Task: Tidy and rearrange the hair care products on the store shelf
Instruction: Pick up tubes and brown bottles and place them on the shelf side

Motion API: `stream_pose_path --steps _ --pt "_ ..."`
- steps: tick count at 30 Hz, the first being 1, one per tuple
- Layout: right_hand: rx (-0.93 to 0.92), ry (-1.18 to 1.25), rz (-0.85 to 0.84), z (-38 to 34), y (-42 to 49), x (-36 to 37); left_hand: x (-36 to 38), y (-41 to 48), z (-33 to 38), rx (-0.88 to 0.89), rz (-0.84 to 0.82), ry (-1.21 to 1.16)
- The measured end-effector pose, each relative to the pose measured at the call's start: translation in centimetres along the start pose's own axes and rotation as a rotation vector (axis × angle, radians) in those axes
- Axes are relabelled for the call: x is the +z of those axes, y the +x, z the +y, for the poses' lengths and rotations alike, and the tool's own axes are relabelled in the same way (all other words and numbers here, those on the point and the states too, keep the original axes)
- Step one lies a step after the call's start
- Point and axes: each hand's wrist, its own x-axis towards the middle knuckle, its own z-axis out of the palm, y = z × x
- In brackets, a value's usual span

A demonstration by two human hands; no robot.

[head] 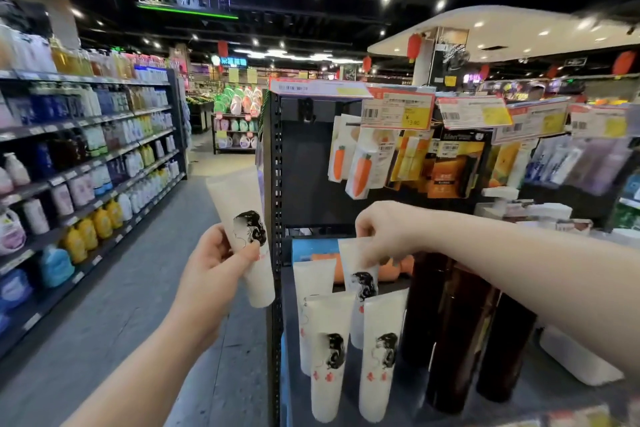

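Note:
My left hand (216, 265) grips a white tube (242, 218) with a black hair drawing, held up in the aisle left of the shelf post. My right hand (384, 230) pinches the top edge of another white tube (360, 274) standing in the back row on the dark shelf (408, 402). Two matching tubes (327, 357) (379, 354) stand in front of it, and a further one (311, 274) stands behind at the left. Tall dark brown bottles (457, 333) stand just to the right of the tubes.
A black perforated shelf post (275, 184) rises between my hands. Hanging packs with carrot prints (362, 170) and price tags (398, 109) hang above the shelf. A long shelf unit of bottles (86, 156) lines the aisle's left side. White containers (575, 357) sit at right.

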Motion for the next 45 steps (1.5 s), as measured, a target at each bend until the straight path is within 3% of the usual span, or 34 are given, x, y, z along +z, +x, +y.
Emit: stream_pose_path --steps 10,19,25,28,39,45 --pt "0.002 -0.201 -0.220 0.5 0.3 0.9 1.3 1.3 -1.3 -0.016 -0.020 0.062" --pt "-0.112 -0.274 -0.168 1.0 0.4 0.3 2.4 2.8 -1.3 -0.001 -0.009 0.087" --pt "-0.244 -0.111 0.111 0.6 0.5 -2.1 3.7 5.5 -2.3 -0.060 -0.089 0.136" --pt "-0.248 -0.090 0.168 -0.3 1.6 -1.9 4.4 6.0 -3.9 -0.120 -0.163 0.198" --pt "-0.253 -0.168 0.158 -2.8 6.0 1.1 4.9 5.3 -7.9 -0.220 -0.348 0.267" --pt "-0.206 -0.192 0.140 -2.3 6.9 1.9 4.5 5.1 -8.4 -0.233 -0.363 0.320"
